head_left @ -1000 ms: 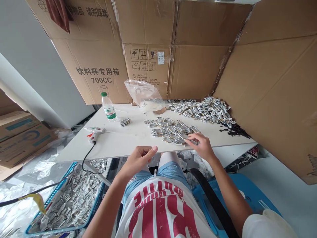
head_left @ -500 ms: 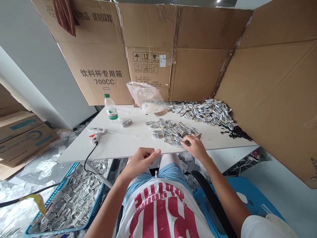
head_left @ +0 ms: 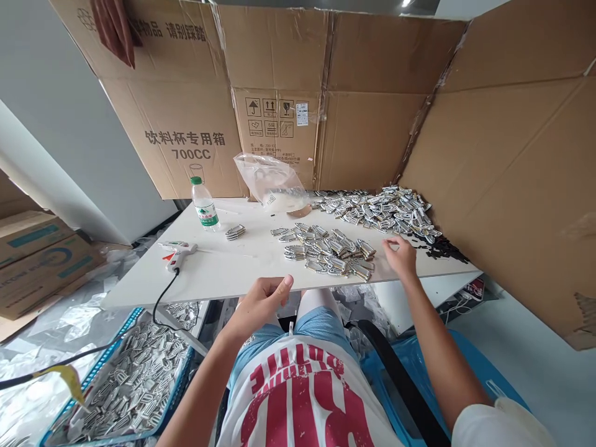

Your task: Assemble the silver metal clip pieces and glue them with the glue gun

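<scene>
My right hand (head_left: pixel 403 256) is over the table's right part, thumb and index finger curved into a ring with the tips close together. Anything between those tips is too small to make out. Just left of it lies a loose heap of small silver metal clips (head_left: pixel 336 247), pale with gold-coloured ends. Behind and to its right are small black pieces (head_left: pixel 444 249). My left hand (head_left: pixel 263 305) is by the front table edge, thumb stretched out and apart from the loosely curled fingers. Nothing shows in it.
A larger heap of clips (head_left: pixel 395 208) lies at the back right by the cardboard wall (head_left: pixel 372 136). On the table (head_left: pixel 223 273) are a clear plastic bag (head_left: pixel 270 180), a water bottle (head_left: pixel 205 208), a small clip stack (head_left: pixel 235 232) and a glue gun (head_left: pixel 178 251). A blue basket (head_left: pixel 174 397) holds more clips.
My right hand has moved right, from the front clip heap towards the black pieces. Clips show at the heap's right end where the hand was. My left hand keeps its pose.
</scene>
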Available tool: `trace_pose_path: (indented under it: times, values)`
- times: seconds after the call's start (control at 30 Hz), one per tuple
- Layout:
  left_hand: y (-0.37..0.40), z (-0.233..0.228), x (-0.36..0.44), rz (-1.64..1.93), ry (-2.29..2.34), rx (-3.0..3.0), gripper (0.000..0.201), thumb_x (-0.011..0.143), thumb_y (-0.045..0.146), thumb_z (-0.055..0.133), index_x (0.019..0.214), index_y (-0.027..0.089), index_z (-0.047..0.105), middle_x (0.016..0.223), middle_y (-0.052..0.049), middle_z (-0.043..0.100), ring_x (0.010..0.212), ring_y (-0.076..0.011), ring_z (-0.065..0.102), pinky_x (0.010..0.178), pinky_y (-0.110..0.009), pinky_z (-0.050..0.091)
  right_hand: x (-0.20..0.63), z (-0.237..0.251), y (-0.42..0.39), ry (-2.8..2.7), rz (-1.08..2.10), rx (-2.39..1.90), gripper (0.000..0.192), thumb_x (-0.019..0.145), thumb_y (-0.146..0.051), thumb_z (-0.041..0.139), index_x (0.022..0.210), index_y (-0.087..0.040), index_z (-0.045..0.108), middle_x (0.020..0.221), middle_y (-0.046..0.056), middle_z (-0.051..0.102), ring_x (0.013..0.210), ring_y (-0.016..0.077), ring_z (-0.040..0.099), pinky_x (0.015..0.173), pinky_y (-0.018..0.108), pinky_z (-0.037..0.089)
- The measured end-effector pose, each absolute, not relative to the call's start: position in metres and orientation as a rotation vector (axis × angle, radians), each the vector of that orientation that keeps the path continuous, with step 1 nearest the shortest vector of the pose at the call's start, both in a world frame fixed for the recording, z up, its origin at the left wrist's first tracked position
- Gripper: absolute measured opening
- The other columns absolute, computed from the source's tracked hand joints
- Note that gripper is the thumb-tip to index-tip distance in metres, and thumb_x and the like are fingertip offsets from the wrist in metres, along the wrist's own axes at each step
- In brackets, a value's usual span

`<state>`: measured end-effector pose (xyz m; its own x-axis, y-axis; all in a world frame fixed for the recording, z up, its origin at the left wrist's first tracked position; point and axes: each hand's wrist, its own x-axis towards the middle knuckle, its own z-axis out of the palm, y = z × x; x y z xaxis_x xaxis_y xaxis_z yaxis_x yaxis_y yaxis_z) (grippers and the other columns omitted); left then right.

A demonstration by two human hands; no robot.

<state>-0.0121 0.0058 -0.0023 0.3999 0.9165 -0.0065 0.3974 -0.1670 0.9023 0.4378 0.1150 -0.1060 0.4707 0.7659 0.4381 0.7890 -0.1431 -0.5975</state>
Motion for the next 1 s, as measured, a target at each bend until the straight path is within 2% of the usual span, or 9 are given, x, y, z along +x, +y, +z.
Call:
trace_pose_path:
  times: [0.1,0.2,0.3,0.43,0.57,0.7,0.8,0.9,1.0]
  values:
    - [0.007,-0.002,-0.011,0.739,1.107,1.72,0.07,0.101,0.083,0.045,0.07,0.021,0.048,0.067,0.002,0.038,0.063,-0.0144,0.028,0.058,-0.028,0.028,0.472,-0.106,0.144,-1.143,0.006,-2.129,0.032,0.094,-0.034,0.057,0.111,-0.015,0.078,0.119,0.025,0.074,0.118,0.0424,0.063,0.104,0.058,0.047]
    - [0.008,-0.003,-0.011,0.738,1.078,1.7,0.066,0.102,0.082,0.046,0.076,0.02,0.052,0.07,0.004,0.036,0.064,-0.0143,0.027,0.059,-0.028,0.027,0.491,-0.109,0.174,-1.046,0.038,-2.285,0.036,0.097,-0.039,0.059,0.12,-0.019,0.078,0.133,0.026,0.069,0.133,0.0484,0.053,0.108,0.067,0.039]
    - [0.009,-0.003,-0.011,0.721,1.049,1.688,0.063,0.104,0.079,0.047,0.082,0.02,0.054,0.071,0.005,0.035,0.065,-0.0143,0.028,0.059,-0.028,0.025,0.502,-0.114,0.199,-1.025,0.072,-2.374,0.037,0.099,-0.046,0.066,0.124,-0.021,0.076,0.141,0.021,0.066,0.14,0.0453,0.05,0.114,0.067,0.036]
    - [0.011,-0.003,-0.014,0.708,1.017,1.687,0.059,0.106,0.075,0.051,0.084,0.02,0.055,0.071,0.005,0.035,0.065,-0.0139,0.028,0.058,-0.028,0.023,0.51,-0.124,0.216,-1.031,0.037,-2.418,0.043,0.102,-0.053,0.071,0.13,-0.02,0.071,0.143,0.012,0.065,0.137,0.0348,0.056,0.118,0.06,0.041]
    - [0.014,-0.003,-0.018,0.745,1.005,1.676,0.055,0.106,0.071,0.055,0.084,0.02,0.055,0.071,0.005,0.038,0.064,-0.0132,0.027,0.058,-0.029,0.022,0.516,-0.13,0.215,-1.041,-0.062,-2.413,0.035,0.102,-0.047,0.072,0.12,-0.018,0.073,0.131,0.012,0.068,0.133,0.0348,0.057,0.115,0.058,0.042]
    - [0.014,-0.002,-0.019,0.74,0.993,1.663,0.054,0.105,0.07,0.057,0.083,0.02,0.052,0.072,0.004,0.042,0.064,-0.0125,0.027,0.057,-0.028,0.022,0.522,-0.133,0.207,-1.091,-0.091,-2.391,0.032,0.105,-0.045,0.072,0.121,-0.018,0.072,0.128,0.009,0.071,0.12,0.0284,0.067,0.108,0.052,0.053]
    - [0.011,0.0,-0.016,0.733,0.972,1.664,0.054,0.105,0.069,0.058,0.083,0.021,0.05,0.07,0.006,0.038,0.064,-0.0124,0.027,0.056,-0.028,0.02,0.526,-0.134,0.203,-1.125,-0.079,-2.371,0.032,0.106,-0.044,0.072,0.122,-0.017,0.072,0.125,0.009,0.073,0.112,0.0257,0.071,0.102,0.048,0.058]
    - [0.009,0.0,-0.014,0.738,0.921,1.652,0.051,0.106,0.068,0.056,0.087,0.021,0.051,0.069,0.007,0.032,0.063,-0.0125,0.024,0.056,-0.029,0.018,0.528,-0.135,0.202,-1.126,-0.073,-2.357,0.031,0.104,-0.044,0.074,0.117,-0.017,0.073,0.123,0.008,0.074,0.113,0.0259,0.071,0.102,0.049,0.057]
    - [0.01,-0.002,-0.014,0.751,0.874,1.599,0.047,0.108,0.065,0.055,0.093,0.021,0.053,0.071,0.007,0.032,0.065,-0.013,0.023,0.057,-0.029,0.02,0.528,-0.134,0.204,-1.108,-0.07,-2.328,0.025,0.097,-0.041,0.079,0.103,-0.017,0.074,0.111,0.008,0.075,0.11,0.0272,0.068,0.102,0.047,0.053]
